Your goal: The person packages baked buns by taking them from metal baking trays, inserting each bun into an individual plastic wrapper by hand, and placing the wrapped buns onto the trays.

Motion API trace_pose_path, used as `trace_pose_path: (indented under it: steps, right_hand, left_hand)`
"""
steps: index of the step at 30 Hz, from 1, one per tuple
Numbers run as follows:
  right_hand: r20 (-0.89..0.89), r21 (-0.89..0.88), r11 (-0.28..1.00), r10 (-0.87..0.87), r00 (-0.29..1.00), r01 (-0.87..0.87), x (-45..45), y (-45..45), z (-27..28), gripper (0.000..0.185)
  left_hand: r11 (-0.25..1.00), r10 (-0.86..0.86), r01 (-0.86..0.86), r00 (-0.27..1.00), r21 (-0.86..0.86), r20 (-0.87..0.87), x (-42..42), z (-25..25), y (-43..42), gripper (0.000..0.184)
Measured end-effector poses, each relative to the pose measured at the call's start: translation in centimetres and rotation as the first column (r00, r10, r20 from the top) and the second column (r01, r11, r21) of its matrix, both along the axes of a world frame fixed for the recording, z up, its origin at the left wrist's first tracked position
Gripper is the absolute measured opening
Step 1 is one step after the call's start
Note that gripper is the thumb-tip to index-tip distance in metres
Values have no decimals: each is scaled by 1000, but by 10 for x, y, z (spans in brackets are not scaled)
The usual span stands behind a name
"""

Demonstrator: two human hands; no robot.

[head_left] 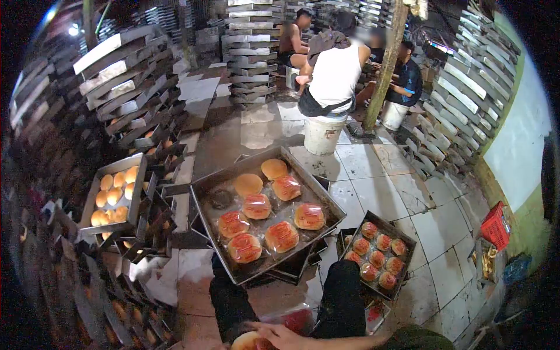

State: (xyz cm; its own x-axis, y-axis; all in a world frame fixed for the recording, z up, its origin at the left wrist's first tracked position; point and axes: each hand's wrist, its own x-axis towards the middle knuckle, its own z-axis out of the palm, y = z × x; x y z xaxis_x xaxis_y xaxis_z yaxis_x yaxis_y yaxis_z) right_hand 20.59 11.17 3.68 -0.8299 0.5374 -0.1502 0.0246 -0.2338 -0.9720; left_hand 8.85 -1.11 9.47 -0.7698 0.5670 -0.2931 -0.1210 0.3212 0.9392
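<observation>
Right hand: fingers over bun; can't tell if gripping
Left hand: out of view
Bun lie: 9 o'clock of right hand, touching; round, no long axis
Plastic: 1 o'clock, close
Tray: 12 o'clock, farther, holds buns

Dead centre, 1 tray carrying 8 buns: 2 bare buns at the back, 6 wrapped buns filling the rest! Over to the lower right, the smaller tray shows 9 red-topped buns. At left, 1 more tray, at least 8 golden buns, the lowest row too crowded to settle. Bottom edge: 1 right hand and 1 bun beneath it. Up top, 4 people, 3 buckets; far right, 1 red crate!
</observation>
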Motion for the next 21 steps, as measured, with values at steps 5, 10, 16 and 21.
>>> trace_pose_path:
  steps: [5,10,16,21]
  right_hand:
    - [168,407,893,-282,945,194,-21,-5,-8,35]
    - [243,378,904,-308,920,203,-25,20,15,27]
    - [228,460,817,-487,843,347,-38,24,-39,33]
    - [330,373,917,-271,904,138,-47,35,-17,33]
  left_hand:
    - [999,-19,14,995,-46,-99,-7,3,18,26]
    - [998,-55,55,986,-5,-157,-9,-19,30,22]
    - [993,0,-17,990,-114,-142,-28,-91,31,23]
    - [989,114,-123,988,-88,-101,-36,-40,39,20]
